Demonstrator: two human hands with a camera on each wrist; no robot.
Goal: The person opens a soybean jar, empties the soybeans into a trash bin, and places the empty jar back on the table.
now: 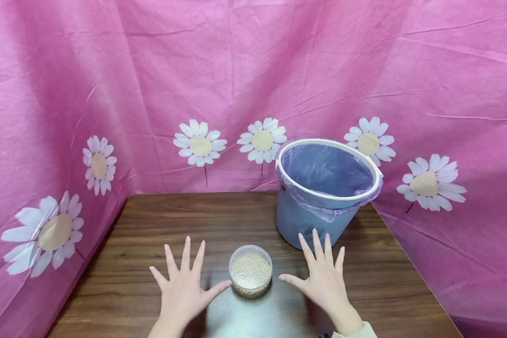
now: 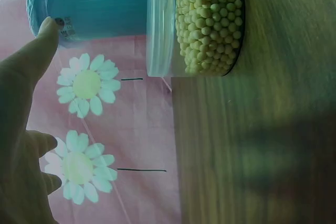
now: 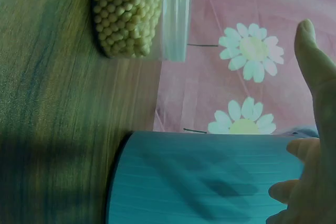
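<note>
2 hands near, both splayed wide, nothing held: left hand (image 1: 182,291) on the left, right hand (image 1: 324,284) on the right. Clear tub (image 1: 250,292) of pale beans (image 1: 250,267) sits between them on wood table (image 1: 173,216). Head view puts left thumb against tub edge; left wrist view shows a gap, plus clear band above the beans. Far right: blue bin (image 1: 308,218); only head view sees inside its liner (image 1: 321,169). Farthest: pink daisy cloth (image 1: 194,70).

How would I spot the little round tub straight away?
On the wooden table, find the tall blue bin. Nearer the person, between the left hand and right hand, stands the clear round tub. It is much smaller than the bin and holds pale, round pellets.
</note>
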